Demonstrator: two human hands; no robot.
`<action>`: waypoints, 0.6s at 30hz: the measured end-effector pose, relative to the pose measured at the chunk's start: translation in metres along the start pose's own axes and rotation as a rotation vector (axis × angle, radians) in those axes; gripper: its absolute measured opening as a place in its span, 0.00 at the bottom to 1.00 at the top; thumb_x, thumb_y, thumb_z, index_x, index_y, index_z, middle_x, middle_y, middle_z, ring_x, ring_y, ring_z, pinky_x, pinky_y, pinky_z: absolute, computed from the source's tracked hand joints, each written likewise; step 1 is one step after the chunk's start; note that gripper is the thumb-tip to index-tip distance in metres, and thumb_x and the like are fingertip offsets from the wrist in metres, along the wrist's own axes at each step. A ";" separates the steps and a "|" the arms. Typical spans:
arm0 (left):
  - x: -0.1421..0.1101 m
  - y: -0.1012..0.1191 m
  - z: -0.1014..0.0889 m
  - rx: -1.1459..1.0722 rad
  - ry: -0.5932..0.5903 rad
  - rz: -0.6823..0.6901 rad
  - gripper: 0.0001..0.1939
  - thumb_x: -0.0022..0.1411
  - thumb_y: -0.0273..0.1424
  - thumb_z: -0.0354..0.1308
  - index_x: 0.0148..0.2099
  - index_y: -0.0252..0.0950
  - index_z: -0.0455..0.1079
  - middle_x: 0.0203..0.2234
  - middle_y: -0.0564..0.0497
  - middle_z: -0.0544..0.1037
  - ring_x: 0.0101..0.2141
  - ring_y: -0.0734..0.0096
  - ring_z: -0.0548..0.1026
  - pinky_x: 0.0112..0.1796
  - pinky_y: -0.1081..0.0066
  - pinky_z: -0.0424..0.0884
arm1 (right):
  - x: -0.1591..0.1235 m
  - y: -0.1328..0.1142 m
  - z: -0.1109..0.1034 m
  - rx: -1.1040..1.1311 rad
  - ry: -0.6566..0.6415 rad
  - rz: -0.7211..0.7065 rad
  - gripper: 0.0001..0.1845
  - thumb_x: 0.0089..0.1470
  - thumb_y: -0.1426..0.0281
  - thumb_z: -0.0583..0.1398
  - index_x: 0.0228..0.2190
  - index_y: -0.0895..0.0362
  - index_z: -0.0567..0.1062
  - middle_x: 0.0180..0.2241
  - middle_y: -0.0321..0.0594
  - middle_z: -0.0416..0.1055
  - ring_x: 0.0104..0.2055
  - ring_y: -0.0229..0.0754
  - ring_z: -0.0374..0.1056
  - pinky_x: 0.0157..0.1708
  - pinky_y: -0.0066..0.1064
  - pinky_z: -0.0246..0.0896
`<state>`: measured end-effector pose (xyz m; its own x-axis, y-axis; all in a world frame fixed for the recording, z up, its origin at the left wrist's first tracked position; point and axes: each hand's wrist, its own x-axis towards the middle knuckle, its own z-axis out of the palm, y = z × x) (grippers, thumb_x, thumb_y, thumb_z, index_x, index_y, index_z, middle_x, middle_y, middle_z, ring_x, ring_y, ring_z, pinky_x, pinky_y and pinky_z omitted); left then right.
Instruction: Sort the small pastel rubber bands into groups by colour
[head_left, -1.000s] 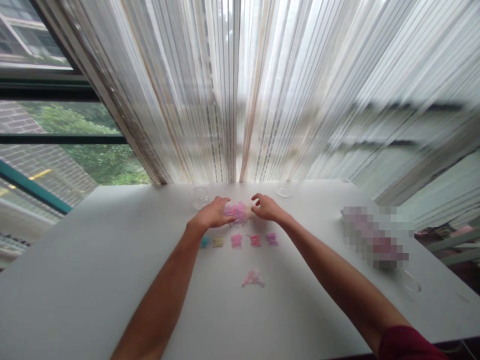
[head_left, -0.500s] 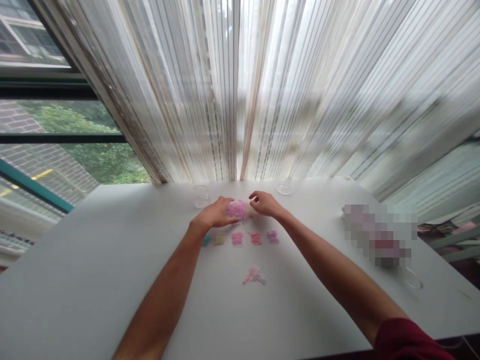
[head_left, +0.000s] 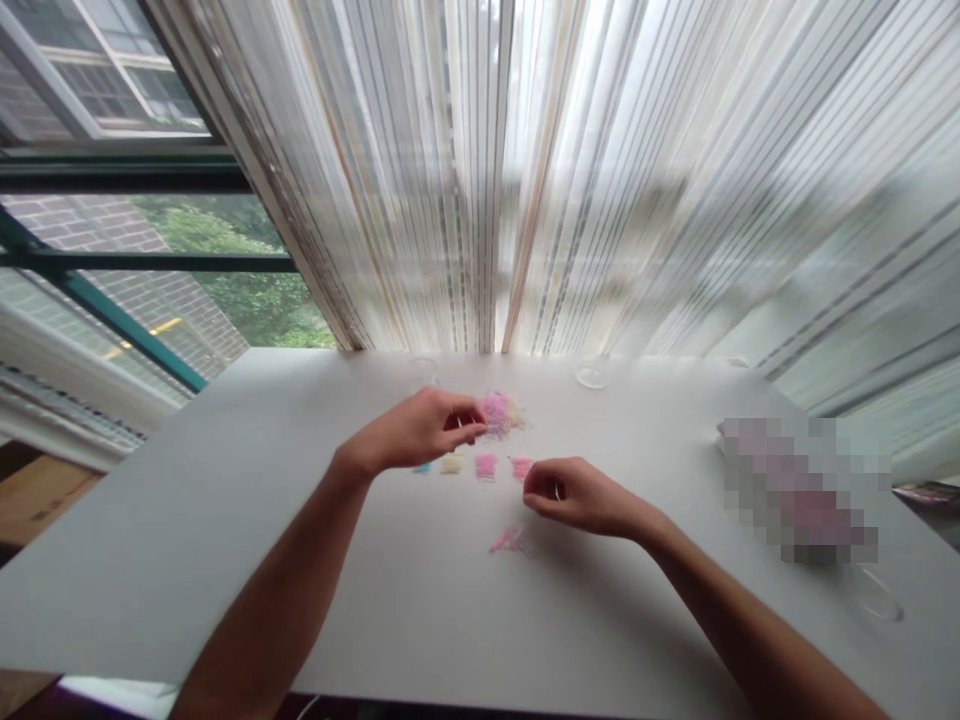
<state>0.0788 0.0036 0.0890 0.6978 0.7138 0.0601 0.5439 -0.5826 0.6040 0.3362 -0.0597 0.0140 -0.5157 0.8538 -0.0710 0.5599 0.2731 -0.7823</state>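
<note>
A loose pile of thin, short, stick-like pieces [head_left: 498, 412], mostly pink and lilac with some yellow, lies at the middle of the table. At its left edge is my left hand [head_left: 424, 430], thumb and forefinger drawn close together; anything pinched is too small to make out. In front of the pile runs a row of small groups: blue pieces [head_left: 422, 467], yellow pieces [head_left: 451, 463], pink pieces [head_left: 486, 466] and coral-pink pieces [head_left: 521, 467]. My right hand [head_left: 581, 495] hovers by the row's right end, fingers curled, contents hidden. Nearer me rests a loose pale pink heap [head_left: 510, 541].
A clear round lid or dish [head_left: 592, 375] lies at the white table's [head_left: 225, 520] back, and a clear round container [head_left: 424, 370] is partly behind my left hand. A blurred-out object [head_left: 799, 490] stands at right, beside a clear ring-shaped item [head_left: 877, 595]. Striped curtains [head_left: 480, 200] hang behind.
My right hand has moved from beside the pile toward me, now covering the lilac group's place. My left hand has turned from lying around the pile to a pinch at its edge. The view has shifted.
</note>
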 end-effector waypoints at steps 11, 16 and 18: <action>-0.030 -0.012 0.098 0.022 -0.158 0.136 0.13 0.59 0.34 0.66 0.46 0.37 0.76 0.31 0.53 0.79 0.30 0.71 0.75 0.33 0.74 0.67 | -0.022 0.008 0.020 -0.057 -0.049 -0.115 0.08 0.53 0.71 0.65 0.38 0.57 0.77 0.29 0.34 0.72 0.30 0.37 0.65 0.31 0.26 0.59; -0.034 -0.017 0.110 -0.007 -0.087 0.160 0.08 0.61 0.30 0.62 0.44 0.38 0.75 0.32 0.53 0.79 0.31 0.71 0.75 0.33 0.74 0.67 | -0.022 0.011 0.030 -0.174 0.011 -0.174 0.02 0.57 0.73 0.61 0.34 0.56 0.76 0.33 0.38 0.74 0.33 0.38 0.67 0.34 0.28 0.59; -0.035 -0.018 0.112 0.002 -0.072 0.181 0.06 0.63 0.30 0.61 0.43 0.38 0.75 0.34 0.52 0.79 0.32 0.71 0.75 0.34 0.74 0.67 | -0.021 0.012 0.033 -0.211 0.017 -0.190 0.02 0.57 0.73 0.61 0.33 0.56 0.76 0.33 0.38 0.74 0.33 0.39 0.68 0.34 0.28 0.59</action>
<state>0.0965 -0.0548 -0.0127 0.8157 0.5677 0.1110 0.4074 -0.7001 0.5864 0.3320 -0.0891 -0.0144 -0.6147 0.7850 0.0765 0.5774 0.5140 -0.6344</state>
